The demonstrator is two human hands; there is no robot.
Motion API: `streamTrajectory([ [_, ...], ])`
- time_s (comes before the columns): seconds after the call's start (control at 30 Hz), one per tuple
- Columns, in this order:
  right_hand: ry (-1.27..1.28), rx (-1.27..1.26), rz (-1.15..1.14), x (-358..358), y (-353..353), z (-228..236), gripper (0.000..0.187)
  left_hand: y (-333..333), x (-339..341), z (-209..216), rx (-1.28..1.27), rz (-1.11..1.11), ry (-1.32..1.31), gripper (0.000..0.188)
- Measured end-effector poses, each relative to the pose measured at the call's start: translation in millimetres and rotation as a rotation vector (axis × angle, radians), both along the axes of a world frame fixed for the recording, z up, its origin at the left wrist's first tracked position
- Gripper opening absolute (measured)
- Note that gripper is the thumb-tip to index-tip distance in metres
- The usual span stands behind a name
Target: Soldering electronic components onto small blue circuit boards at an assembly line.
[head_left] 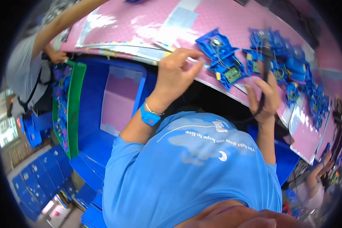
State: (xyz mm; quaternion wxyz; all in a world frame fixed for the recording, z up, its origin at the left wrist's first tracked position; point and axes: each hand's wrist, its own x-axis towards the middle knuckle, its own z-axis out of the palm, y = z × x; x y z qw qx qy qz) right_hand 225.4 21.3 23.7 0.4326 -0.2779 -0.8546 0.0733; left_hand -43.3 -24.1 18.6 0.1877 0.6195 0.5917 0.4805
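Observation:
My right hand (268, 97) is closed round a slim black corded tool (267, 57), shaped like a soldering iron and blurred by motion. Its cable hangs in a loop below the hand. At the table's near edge, my left hand (176, 74) pinches thumb and forefinger together; what lies between them is too small and blurred to name. Just right of those fingers lies an opened blue plastic housing (216, 47), with a round metal part, thin wires and a green circuit board (231, 75). More blue housings (279, 72) with boards and wires sit behind the tool.
The pink-covered table (140, 22) carries a row of blue housings (317, 100) along its right side. Left of me stand a large blue bin (91, 95) and a green crate (74, 110) of blue parts. Another person's arm (66, 24) reaches in at upper left; someone sits at far right.

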Motion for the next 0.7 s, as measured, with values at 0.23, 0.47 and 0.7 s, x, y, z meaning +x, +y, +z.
streamTrajectory([
  [0.23, 0.013, -0.167, 0.09, -14.1, -16.8, -6.0, 0.043, 7.3, 17.2, -7.5, -0.217, -0.139, -0.259, 0.022],
  [0.47, 0.157, -0.013, 0.05, 1.9, -20.7, 2.6, 0.026, 11.4, 11.8, 2.1, -0.225, -0.22, -0.994, 0.032],
  [0.7, 0.304, -0.265, 0.107, -3.4, -22.0, 18.4, 0.022, 22.2, 10.8, -6.2, -0.016, -0.124, -0.552, 0.032],
])
